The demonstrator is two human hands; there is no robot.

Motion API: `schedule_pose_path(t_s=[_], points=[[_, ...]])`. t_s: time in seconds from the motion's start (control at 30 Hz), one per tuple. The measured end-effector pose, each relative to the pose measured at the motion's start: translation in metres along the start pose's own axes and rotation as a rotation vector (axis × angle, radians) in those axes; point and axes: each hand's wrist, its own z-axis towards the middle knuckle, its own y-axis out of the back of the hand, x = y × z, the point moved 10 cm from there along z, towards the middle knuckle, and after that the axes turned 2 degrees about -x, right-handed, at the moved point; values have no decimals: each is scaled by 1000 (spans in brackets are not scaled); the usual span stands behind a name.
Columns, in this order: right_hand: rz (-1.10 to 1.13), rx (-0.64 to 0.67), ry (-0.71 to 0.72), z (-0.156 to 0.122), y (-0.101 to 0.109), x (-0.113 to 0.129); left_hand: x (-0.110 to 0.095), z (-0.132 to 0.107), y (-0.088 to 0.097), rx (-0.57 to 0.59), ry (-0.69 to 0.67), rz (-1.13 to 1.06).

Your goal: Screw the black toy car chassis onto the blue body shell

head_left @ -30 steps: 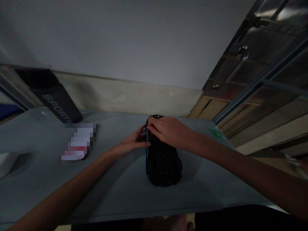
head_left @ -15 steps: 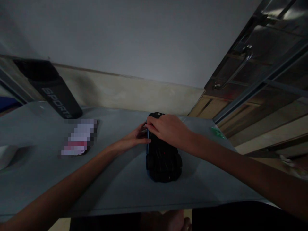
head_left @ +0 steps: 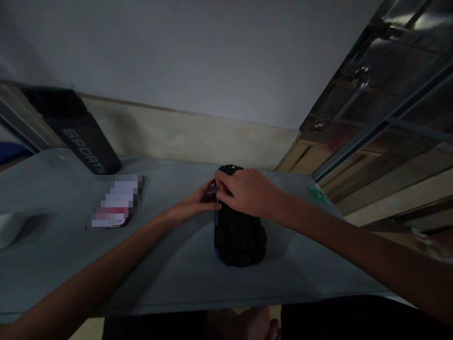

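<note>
A black toy car (head_left: 239, 233) with a thin blue line along its left side lies lengthwise in the middle of the grey table (head_left: 177, 278). My right hand (head_left: 246, 191) lies over the car's far half, fingers curled down onto it. My left hand (head_left: 198, 204) rests against the car's left side, its fingertips pinched at the blue line. The car's far end is mostly hidden under my right hand.
A black bottle (head_left: 76, 134) with white lettering leans at the back left. A small blurred packet (head_left: 116, 202) lies left of the car. A white object (head_left: 9, 226) sits at the left edge, a green scrap (head_left: 318, 193) at the right. A metal door (head_left: 382, 94) stands to the right.
Both hands and the car have stayed almost where they were; only the view has shifted slightly.
</note>
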Motion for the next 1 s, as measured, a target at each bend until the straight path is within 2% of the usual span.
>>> schedule_pose_path(t_s=[0.13, 0.43, 0.73, 1.0], points=[[81, 7, 23, 1, -2, -3, 1, 2, 0, 12, -6, -7], [69, -31, 5, -1, -1, -3, 0, 0, -1, 7, 7, 6], [199, 4, 107, -1, -3, 1, -1, 0, -2, 27, -1, 30], [290, -39, -12, 1, -5, -16, -3, 0, -3, 24, 7, 14]])
